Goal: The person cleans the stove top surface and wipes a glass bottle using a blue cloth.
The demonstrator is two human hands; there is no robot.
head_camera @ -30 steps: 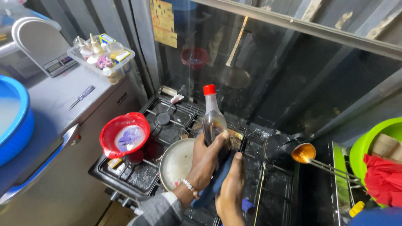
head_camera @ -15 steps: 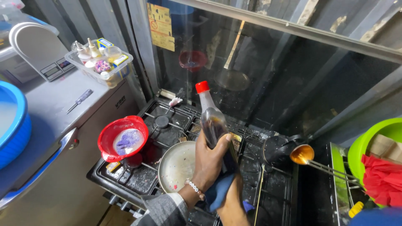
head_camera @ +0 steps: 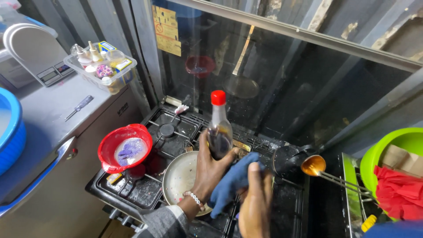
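The left hand (head_camera: 210, 169) is wrapping its fingers tight around the lower body of the dark sauce bottle (head_camera: 219, 132), holding it upright over the black stove (head_camera: 176, 132), just above the white pan (head_camera: 183, 176); the right hand (head_camera: 257, 205) is pinching a blue cloth (head_camera: 232, 180) against the bottle's base — wiping here is going best with the bottle kept steady and the cloth pressed flat.

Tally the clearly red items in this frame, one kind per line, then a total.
Red bottle cap on the bottle in the left hand: 1
Red bowl on the stove: 1
Red cloth in the green basin: 1
Total: 3
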